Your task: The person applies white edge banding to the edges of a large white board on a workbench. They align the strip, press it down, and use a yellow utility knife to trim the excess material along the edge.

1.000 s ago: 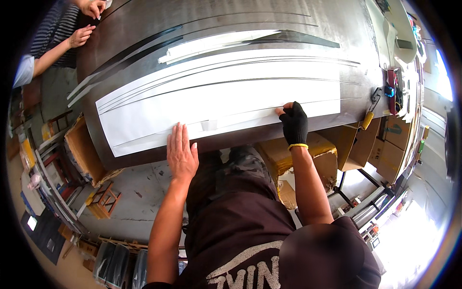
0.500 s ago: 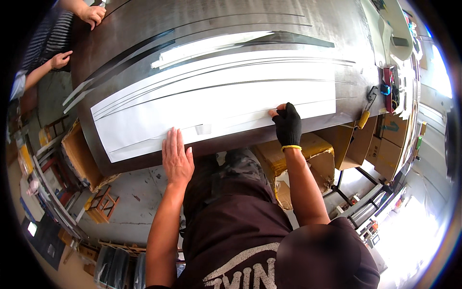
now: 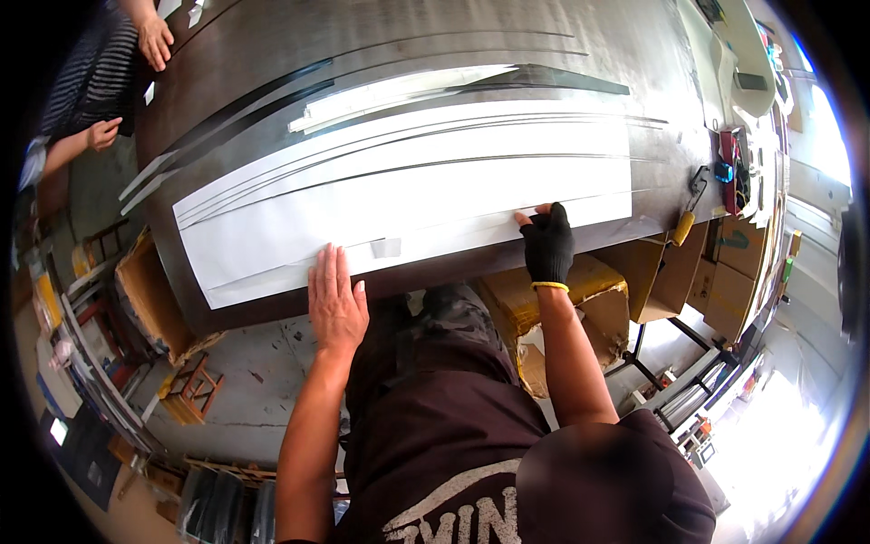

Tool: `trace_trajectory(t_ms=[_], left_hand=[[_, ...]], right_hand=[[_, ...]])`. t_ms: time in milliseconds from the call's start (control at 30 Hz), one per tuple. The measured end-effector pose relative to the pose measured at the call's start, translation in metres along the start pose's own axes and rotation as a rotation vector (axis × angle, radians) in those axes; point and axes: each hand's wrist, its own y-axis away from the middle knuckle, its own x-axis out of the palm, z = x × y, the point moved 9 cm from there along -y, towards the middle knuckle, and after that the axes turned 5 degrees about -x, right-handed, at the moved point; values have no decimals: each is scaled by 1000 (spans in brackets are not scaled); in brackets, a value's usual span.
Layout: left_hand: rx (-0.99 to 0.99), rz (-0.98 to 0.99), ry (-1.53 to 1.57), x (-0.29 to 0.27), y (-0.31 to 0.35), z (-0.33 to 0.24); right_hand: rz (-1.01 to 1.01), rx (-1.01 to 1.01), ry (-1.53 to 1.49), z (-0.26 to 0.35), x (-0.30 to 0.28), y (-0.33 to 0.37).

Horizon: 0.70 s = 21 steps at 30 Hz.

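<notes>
A long white sheet point(image 3: 272, 236) lies along the near side of the dark table. My bare left hand point(image 3: 337, 299) rests flat at its near edge, fingers stretched out. My right hand point(image 3: 549, 247), in a black glove with bare fingertips showing, has its fingers bent down onto the sheet. Its fingertips are on or beside a thin pale strip point(image 3: 453, 220) that runs along the near edge; whether they pinch it is hidden. Between my hands sits a small greyish rectangular piece point(image 3: 390, 247). Several thin dark strips point(image 3: 408, 166) lie lengthwise across the sheet.
Beyond the sheet lie dark strips point(image 3: 571, 77) and a pale stack of strips point(image 3: 390, 98). A yellow-handled roller point(image 3: 684, 227) sits at the right table edge, near cardboard boxes point(image 3: 734, 281). Another person's hands point(image 3: 156, 43) are at the far left.
My right hand has shifted slightly nearer and right, its fingers less tightly curled. My left hand stays flat. At the far left, the other person's hands have moved, and a small white piece now shows there.
</notes>
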Motion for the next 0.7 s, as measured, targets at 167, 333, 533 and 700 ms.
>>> trace_trajectory(t_ms=[167, 333, 533, 700], left_hand=[[-9, 1, 31, 2, 1, 3], [20, -63, 29, -1, 1, 2], [3, -52, 45, 4, 0, 4], [0, -52, 27, 6, 1, 6]], right_hand=[[-92, -536, 73, 71, 1, 43], [461, -1118, -64, 163, 95, 143], [479, -1065, -11, 170, 154, 163], [508, -1033, 1, 153, 153, 156]])
